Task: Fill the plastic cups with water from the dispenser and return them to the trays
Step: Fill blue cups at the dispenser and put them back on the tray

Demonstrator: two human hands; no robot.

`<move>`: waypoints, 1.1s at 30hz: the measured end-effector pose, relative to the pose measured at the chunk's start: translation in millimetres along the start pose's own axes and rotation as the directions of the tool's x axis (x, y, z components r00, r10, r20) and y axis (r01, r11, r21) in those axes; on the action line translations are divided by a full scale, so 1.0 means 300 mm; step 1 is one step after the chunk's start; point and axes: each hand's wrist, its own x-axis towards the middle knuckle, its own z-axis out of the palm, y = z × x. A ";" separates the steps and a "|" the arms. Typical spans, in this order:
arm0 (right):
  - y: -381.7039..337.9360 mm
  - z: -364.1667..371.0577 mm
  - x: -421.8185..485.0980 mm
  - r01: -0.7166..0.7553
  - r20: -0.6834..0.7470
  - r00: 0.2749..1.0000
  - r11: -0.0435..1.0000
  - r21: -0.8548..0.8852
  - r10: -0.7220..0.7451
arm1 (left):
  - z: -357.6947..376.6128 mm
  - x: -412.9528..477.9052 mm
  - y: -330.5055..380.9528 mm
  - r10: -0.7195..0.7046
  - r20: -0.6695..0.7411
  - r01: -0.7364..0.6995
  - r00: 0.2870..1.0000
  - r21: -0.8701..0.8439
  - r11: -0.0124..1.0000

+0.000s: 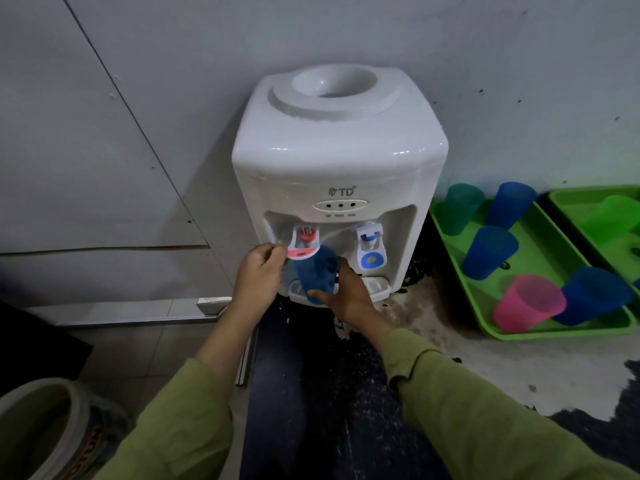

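**Blue cup held at red tap**

One white dispenser (339, 150) is set centre. Two green trays are seen to its right; five cups (528, 303) are counted on the left tray (554, 251). One blue cup (317, 271) is gripped under the red tap (304, 244) by the right hand (349, 296); the tap lever is pinched by the left hand (258, 275).

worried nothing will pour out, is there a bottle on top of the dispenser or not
No bottle: the dispenser has its top well open and bare.

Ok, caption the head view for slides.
Right hand holds a blue cup under the red tap of the dispenser; left hand pinches the lever.
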 end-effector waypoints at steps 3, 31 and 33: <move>-0.003 0.001 0.002 0.017 -0.005 1.000 1.000 -0.018 -0.017 | 0.002 0.002 -0.002 -0.010 0.006 0.010 1.000 0.003 1.000; -0.003 0.023 0.015 0.006 -0.061 0.998 0.996 0.093 0.000 | 0.081 0.066 -0.143 0.131 0.056 -0.142 0.990 0.339 0.930; -0.007 0.021 0.016 0.006 -0.060 0.998 0.997 0.079 -0.001 | 0.085 0.069 -0.148 0.125 0.043 -0.132 0.991 0.339 0.932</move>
